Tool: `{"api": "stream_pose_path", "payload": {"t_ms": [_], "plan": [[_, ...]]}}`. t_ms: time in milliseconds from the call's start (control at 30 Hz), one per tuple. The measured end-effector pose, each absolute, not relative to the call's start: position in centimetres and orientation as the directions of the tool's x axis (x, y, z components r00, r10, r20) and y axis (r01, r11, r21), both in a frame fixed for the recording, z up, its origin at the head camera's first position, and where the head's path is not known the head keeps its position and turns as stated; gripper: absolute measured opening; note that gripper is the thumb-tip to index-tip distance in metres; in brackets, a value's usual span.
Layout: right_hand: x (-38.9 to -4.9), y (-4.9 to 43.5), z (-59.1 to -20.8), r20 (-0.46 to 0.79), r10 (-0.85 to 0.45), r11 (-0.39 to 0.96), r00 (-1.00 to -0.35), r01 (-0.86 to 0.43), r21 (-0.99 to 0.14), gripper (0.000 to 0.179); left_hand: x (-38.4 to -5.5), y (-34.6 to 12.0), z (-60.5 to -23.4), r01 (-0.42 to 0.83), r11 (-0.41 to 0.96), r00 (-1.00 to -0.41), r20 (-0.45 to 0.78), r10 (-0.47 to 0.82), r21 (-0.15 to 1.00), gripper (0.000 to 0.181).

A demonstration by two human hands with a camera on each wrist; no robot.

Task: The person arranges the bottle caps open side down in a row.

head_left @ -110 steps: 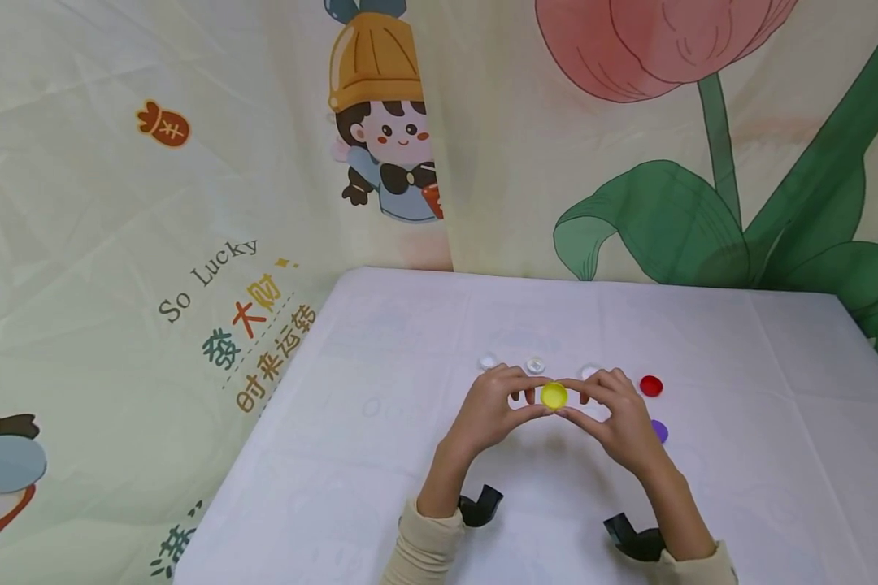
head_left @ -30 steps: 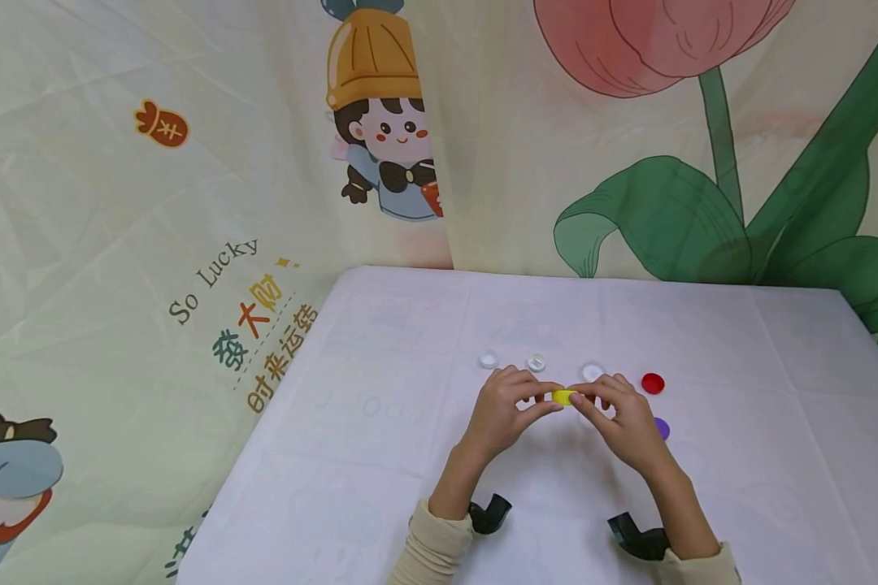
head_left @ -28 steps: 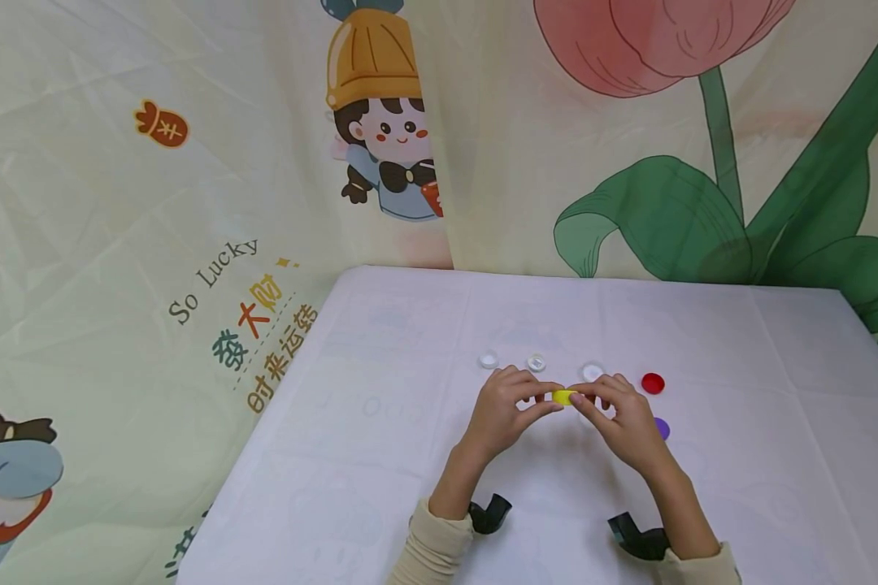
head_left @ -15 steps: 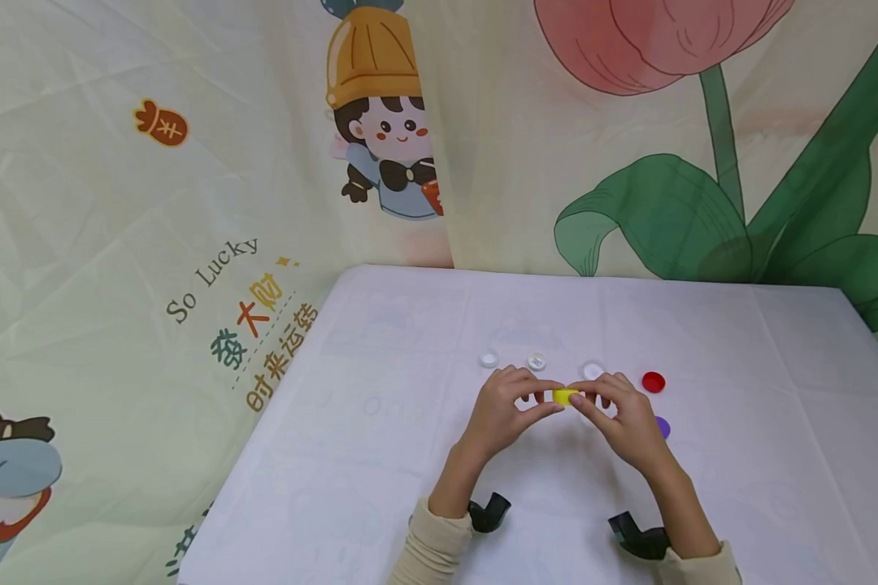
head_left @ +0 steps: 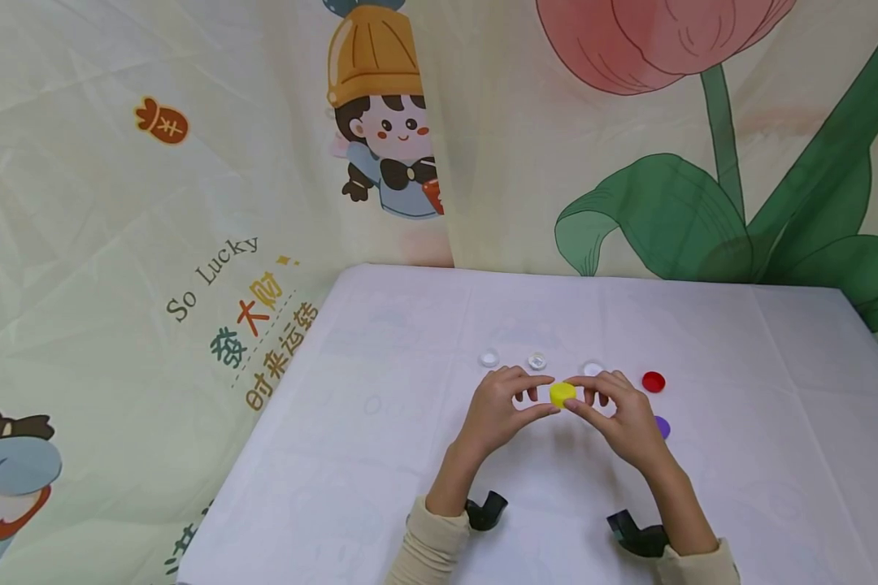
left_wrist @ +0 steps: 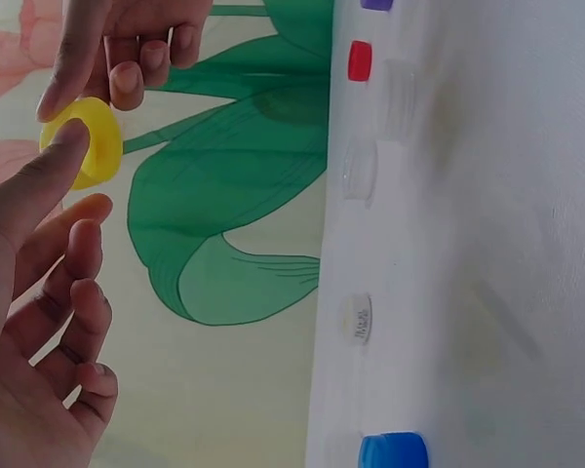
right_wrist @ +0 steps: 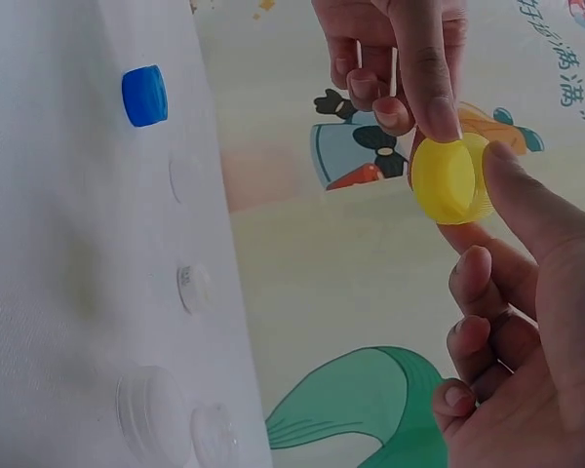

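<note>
A yellow bottle cap (head_left: 562,396) is held up above the table between both hands. My left hand (head_left: 492,413) pinches its left side with thumb and index finger. From the other side, the thumb and index finger of my right hand (head_left: 626,421) pinch it too. In the right wrist view the yellow cap (right_wrist: 452,179) shows a ribbed edge, with a fingertip of each hand on it. The left wrist view shows my left thumb lying across the yellow cap (left_wrist: 99,141). The other fingers of both hands are curled beside it.
Clear caps (head_left: 537,361) lie in a row behind the hands. A red cap (head_left: 654,382) and a partly hidden purple cap (head_left: 662,427) lie to the right. A blue cap (right_wrist: 144,96) shows only in the wrist views. The table (head_left: 380,487) has a white cover.
The yellow cap has turned in my fingers: first its hollow faced the head camera, then its edge, and now it is tilted with a flat face showing. Both hands stay nearly in place.
</note>
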State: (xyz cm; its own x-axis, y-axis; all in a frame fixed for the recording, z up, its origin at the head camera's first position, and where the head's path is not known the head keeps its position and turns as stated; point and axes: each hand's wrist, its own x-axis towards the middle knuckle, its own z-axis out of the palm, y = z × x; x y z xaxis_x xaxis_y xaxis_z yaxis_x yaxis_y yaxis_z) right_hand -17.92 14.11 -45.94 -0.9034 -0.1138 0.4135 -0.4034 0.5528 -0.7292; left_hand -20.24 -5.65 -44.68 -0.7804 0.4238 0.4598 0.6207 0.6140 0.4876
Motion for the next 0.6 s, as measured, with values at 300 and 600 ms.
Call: {"api": "stream_pose_path", "payload": {"t_ms": [300,600], "plan": [[-18.16,13.98,-46.06,0.424,-0.132,0.519,-0.896,-0.427,-0.741,0.033,-20.11,-5.79,-44.67,0.611,0.627,-0.788,0.446,0.424,0.483,0.034],[-18.56,13.28,-46.77,0.405,-0.125,0.533,-0.906,-0.406,-0.742,0.034,-20.35,-6.05,-45.13,0.617,0.651,-0.78,0.455,0.43,0.443,0.031]]}}
